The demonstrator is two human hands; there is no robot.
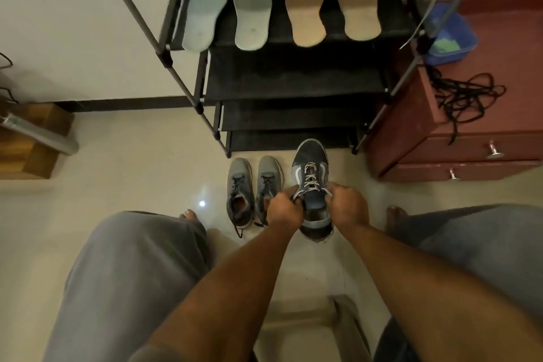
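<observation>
Dark sneaker (311,169) held at collar by left hand (283,209) and right hand (348,206), grips clamped; light, soft upper, best gripped there.

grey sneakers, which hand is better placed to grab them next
Probably left: the left hand is right beside the grey sneakers; the right hand is beyond the blue shoe that both hold.

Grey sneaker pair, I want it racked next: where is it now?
In the head view, the grey sneaker pair stands on the floor just left of the blue shoe, in front of the black rack.
</observation>
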